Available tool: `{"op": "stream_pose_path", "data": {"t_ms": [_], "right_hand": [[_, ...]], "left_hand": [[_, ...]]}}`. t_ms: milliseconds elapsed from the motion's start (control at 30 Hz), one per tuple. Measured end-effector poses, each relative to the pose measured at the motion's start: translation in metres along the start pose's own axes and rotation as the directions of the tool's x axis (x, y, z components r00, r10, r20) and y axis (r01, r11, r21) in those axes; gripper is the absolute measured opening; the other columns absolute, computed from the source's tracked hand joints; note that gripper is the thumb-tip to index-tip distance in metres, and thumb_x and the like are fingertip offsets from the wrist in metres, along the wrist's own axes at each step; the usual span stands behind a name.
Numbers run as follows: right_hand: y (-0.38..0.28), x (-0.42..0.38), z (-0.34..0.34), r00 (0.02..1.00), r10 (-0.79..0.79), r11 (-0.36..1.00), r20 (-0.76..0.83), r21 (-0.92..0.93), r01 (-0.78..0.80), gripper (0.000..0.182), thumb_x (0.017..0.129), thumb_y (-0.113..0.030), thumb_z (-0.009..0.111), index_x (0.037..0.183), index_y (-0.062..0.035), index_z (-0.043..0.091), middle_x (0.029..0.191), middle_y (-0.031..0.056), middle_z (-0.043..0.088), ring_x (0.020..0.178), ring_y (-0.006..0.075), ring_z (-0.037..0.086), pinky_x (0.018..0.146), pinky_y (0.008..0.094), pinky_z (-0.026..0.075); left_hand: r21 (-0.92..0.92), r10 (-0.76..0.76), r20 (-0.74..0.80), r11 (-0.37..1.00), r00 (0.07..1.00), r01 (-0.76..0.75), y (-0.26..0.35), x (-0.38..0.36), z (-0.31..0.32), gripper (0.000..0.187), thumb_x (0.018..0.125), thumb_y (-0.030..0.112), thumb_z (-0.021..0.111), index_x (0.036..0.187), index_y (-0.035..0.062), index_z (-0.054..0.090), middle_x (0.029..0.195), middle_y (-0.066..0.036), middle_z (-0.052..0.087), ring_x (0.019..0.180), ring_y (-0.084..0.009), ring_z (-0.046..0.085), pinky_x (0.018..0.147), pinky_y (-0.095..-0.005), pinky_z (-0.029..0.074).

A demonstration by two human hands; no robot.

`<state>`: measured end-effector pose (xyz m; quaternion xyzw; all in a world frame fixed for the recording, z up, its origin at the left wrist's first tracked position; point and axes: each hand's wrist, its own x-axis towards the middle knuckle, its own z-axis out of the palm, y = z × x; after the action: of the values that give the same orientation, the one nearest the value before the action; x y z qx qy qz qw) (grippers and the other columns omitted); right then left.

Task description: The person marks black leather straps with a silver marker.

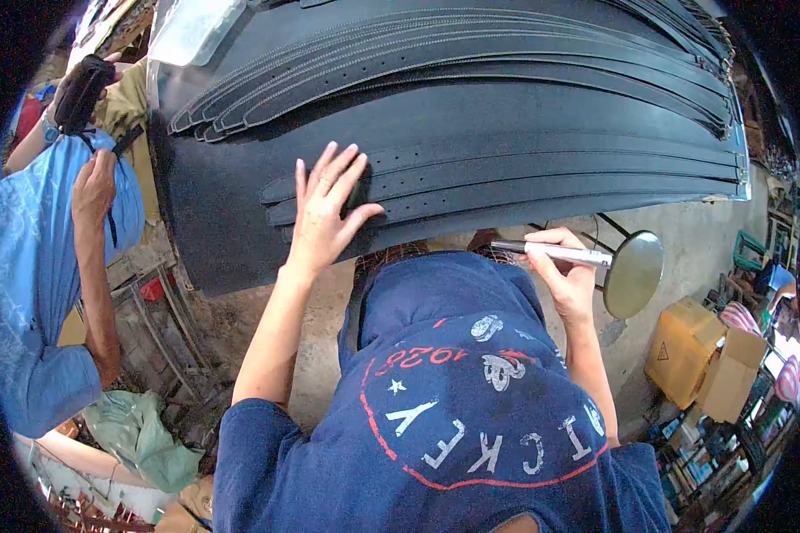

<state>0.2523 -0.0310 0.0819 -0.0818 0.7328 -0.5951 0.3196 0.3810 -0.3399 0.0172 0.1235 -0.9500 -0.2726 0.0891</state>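
Note:
My left hand (329,213) lies with fingers spread over the tip ends of several black belts (524,182) on the dark tabletop. Small punched holes show in these belts just right of my fingers. Off the table's near edge, my right hand (564,271) is closed around a silver marker pen (571,253), whose dark end points left. Farther back, a second row of stitched black belts (400,67) lies overlapping, tips at the left and far ends at the table's right edge.
A co-worker in blue (40,222) stands at the left, holding a dark item (82,93). Clear plastic (191,31) lies at the table's back left corner. A round stool (634,274) and an opened cardboard box (689,346) stand at right; a green sack (142,435) lies lower left.

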Motion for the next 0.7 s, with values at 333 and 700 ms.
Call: {"op": "stream_pose_path", "data": {"t_ms": [333,700], "right_hand": [[-0.002,0.000,0.048,0.967,0.100,0.939,0.233,0.298,-0.169,0.009,0.088,-0.005,0.070,0.095,-0.0011,0.066,0.083,0.0029,0.065,0.070,0.0075,0.058,0.063,0.0217,0.047],[-0.003,-0.006,0.062,0.958,0.114,0.923,0.263,0.329,-0.200,0.012,0.086,-0.011,0.069,0.088,0.0003,0.065,0.078,0.0070,0.064,0.061,0.0080,0.055,0.056,0.0202,0.041]], "left_hand": [[-0.507,0.135,0.412,0.856,0.901,0.104,0.103,-0.029,0.012,0.036,0.092,0.037,0.063,0.090,0.0023,0.053,0.079,-0.019,0.058,0.076,-0.0386,0.060,0.067,-0.0449,0.048],[-0.592,0.203,0.529,0.784,0.824,0.187,0.096,-0.029,-0.015,0.040,0.099,0.037,0.052,0.085,-0.0006,0.052,0.076,-0.023,0.058,0.075,-0.0419,0.059,0.068,-0.0479,0.045]]}}
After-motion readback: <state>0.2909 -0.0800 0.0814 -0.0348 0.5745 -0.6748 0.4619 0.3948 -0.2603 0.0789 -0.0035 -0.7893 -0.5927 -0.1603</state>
